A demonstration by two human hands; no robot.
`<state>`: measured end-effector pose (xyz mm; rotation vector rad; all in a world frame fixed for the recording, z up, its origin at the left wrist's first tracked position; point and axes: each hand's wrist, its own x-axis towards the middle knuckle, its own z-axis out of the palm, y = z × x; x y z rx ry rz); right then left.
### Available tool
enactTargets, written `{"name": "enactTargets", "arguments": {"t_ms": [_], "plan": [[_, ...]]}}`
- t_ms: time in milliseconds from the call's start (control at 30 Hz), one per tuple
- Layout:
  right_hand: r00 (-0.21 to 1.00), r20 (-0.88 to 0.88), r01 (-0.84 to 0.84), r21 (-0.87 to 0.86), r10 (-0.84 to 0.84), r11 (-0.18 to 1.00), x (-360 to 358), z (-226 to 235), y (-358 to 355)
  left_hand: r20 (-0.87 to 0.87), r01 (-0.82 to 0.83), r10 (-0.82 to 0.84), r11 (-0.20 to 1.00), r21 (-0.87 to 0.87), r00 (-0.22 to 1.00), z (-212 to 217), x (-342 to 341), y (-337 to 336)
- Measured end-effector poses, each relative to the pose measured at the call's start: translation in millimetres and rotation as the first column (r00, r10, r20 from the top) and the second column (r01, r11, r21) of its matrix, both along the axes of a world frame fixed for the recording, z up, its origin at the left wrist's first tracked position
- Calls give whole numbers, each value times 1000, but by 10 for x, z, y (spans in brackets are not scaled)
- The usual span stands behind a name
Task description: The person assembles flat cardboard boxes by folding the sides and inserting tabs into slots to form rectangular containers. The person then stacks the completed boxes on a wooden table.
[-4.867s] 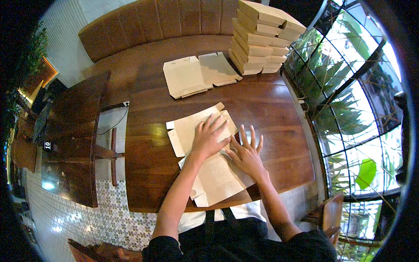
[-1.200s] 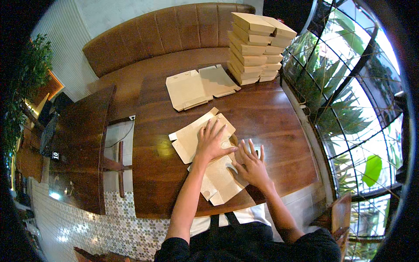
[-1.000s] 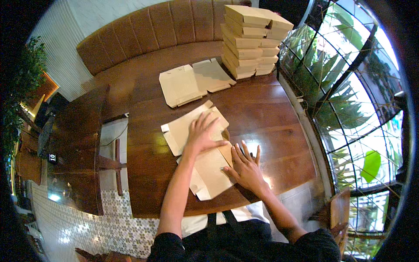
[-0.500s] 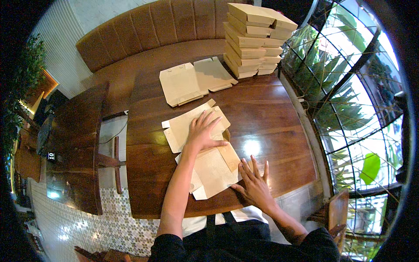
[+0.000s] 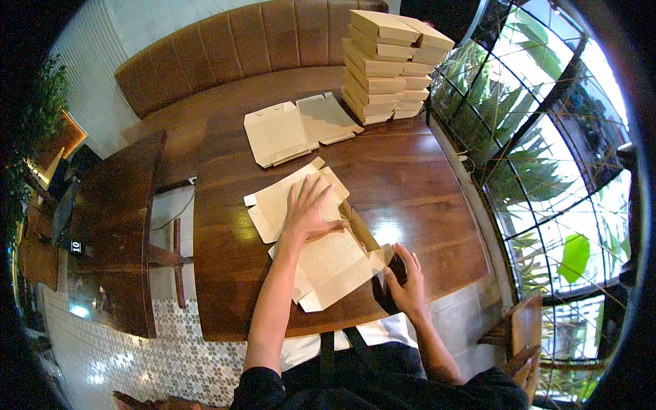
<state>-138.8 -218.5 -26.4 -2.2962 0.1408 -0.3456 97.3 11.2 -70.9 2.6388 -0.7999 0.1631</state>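
A partly folded brown cardboard box (image 5: 331,266) lies on the wooden table in front of me. My left hand (image 5: 309,212) presses flat on it near the fold between its two panels, fingers spread. Along the box's right side a narrow wall (image 5: 361,230) stands raised. At that wall's near end my right hand (image 5: 408,283) has a corner flap (image 5: 384,257) between thumb and curled fingers. The near edge and its small pale tab still lie flat.
Another unfolded cardboard box (image 5: 280,133) lies farther back on the table (image 5: 437,198). Behind it rises a tall stack of folded boxes (image 5: 376,85). A brown padded bench (image 5: 225,51) runs along the far side, a gridded window (image 5: 540,150) along the right. A second table (image 5: 113,232) stands left.
My right hand has gone from lying spread beside the box to gripping its corner flap. The right side wall has come up from flat. My left hand stays pressed on the box.
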Motion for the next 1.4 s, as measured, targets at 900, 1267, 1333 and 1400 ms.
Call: {"name": "enactTargets", "arguments": {"t_ms": [900,1267,1333,1400], "plan": [[985,-120,-158,-349,123,924,275,42,117,-150,-170,165,985,-23,975,97,-808,-606],[973,-207,-202,-573,99,794,154,131,-143,-194,-164,159,986,-12,968,158,-789,-570],[974,-199,-204,-580,106,789,129,75,-183,-188,-161,156,987,-13,970,156,-788,-557],[984,-147,-153,-399,101,904,122,23,-191,-208,-107,83,989,-103,975,132,-768,-513]]}}
